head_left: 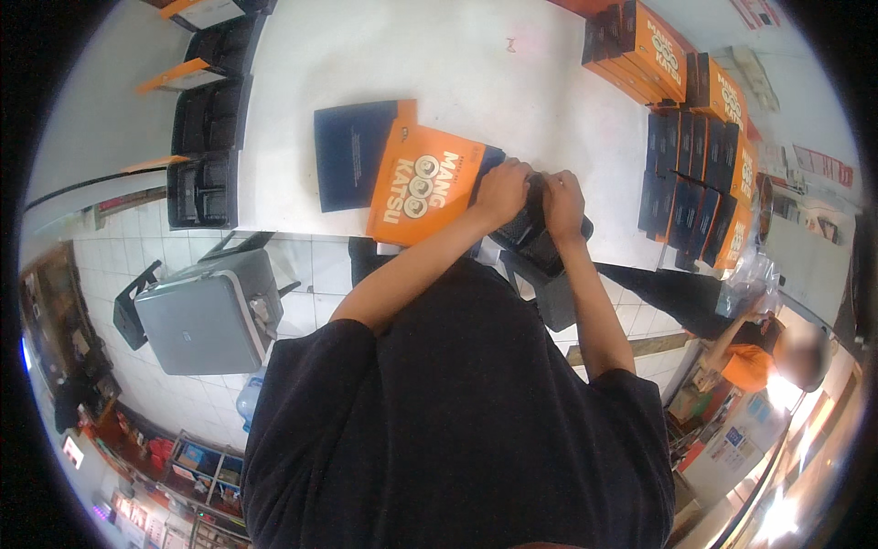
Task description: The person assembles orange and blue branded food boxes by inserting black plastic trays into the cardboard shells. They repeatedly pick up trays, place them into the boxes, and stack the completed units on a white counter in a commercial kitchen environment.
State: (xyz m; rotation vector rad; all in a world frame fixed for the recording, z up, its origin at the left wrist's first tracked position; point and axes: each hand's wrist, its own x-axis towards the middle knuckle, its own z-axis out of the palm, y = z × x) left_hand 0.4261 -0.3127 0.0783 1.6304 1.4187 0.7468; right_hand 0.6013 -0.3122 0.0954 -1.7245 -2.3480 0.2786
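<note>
At the table's near edge, a black plastic food tray (pixel 525 229) is gripped between my two hands. My left hand (pixel 504 192) has its fingers curled over the tray's left side, the knuckles up. Opposite it, my right hand (pixel 563 203) closes on the right side with bent fingers. The hands almost meet at the tray's far end and hide part of it. Just left of my left hand lies an orange cardboard sleeve (pixel 389 192) with white lettering and round food pictures. It overlaps a dark blue cardboard piece (pixel 352 151) lying flat.
Black compartment trays (pixel 203 192) with orange sleeves line the white table's (pixel 439 55) left edge. Stacked orange and dark blue boxes (pixel 686 178) stand at the right. A grey plastic chair (pixel 203 311) is at the left; another person (pixel 750 361) is at the right.
</note>
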